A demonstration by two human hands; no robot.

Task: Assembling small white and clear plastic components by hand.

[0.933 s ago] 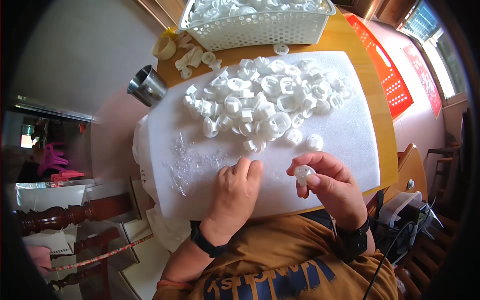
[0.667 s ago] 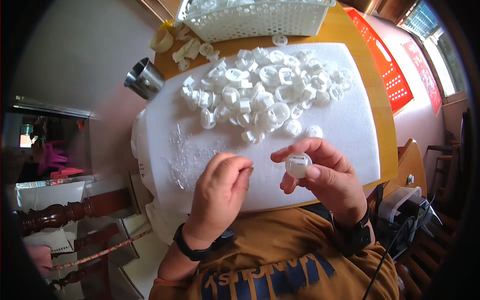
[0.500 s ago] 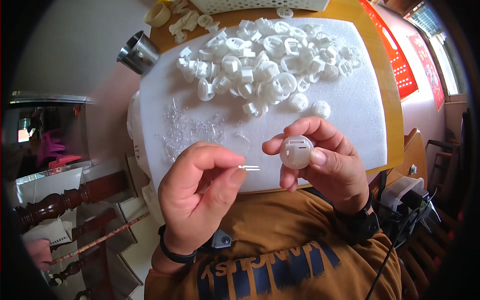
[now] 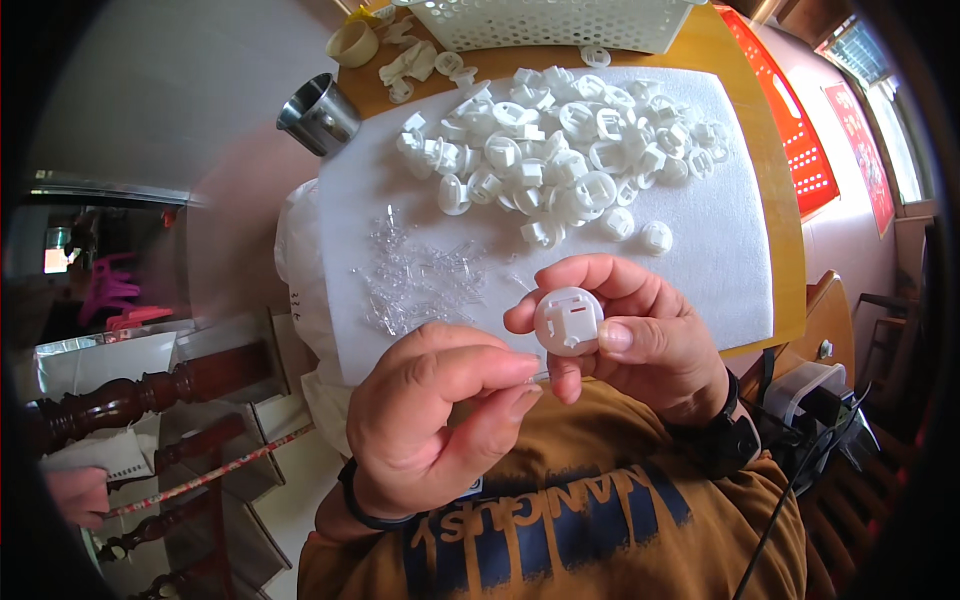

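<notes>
Between thumb and fingers, my right hand (image 4: 650, 335) grips a round white plastic part (image 4: 569, 322) with slots in its face. Close beside it on the left, my left hand (image 4: 445, 405) pinches a small clear plastic piece (image 4: 541, 376), mostly hidden by the fingertips. Whether that piece touches the round part I cannot tell. Beyond my left hand, many small clear plastic pieces (image 4: 415, 275) lie scattered on a white foam sheet (image 4: 700, 300). Farther back on the sheet is a heap of similar white plastic parts (image 4: 560, 140), with two lying apart at its near side.
A metal cup (image 4: 320, 115) stands at the sheet's far left corner. Behind it are a tape roll (image 4: 352, 45) and some crumpled white scraps (image 4: 408, 65). A white perforated basket (image 4: 560, 25) sits along the far edge of the wooden table (image 4: 788, 250). At right is a red crate (image 4: 785, 115).
My left hand has moved right and down, bringing the clear piece close to the round part. My right hand has shifted slightly left. The whole view has shifted a little.
</notes>
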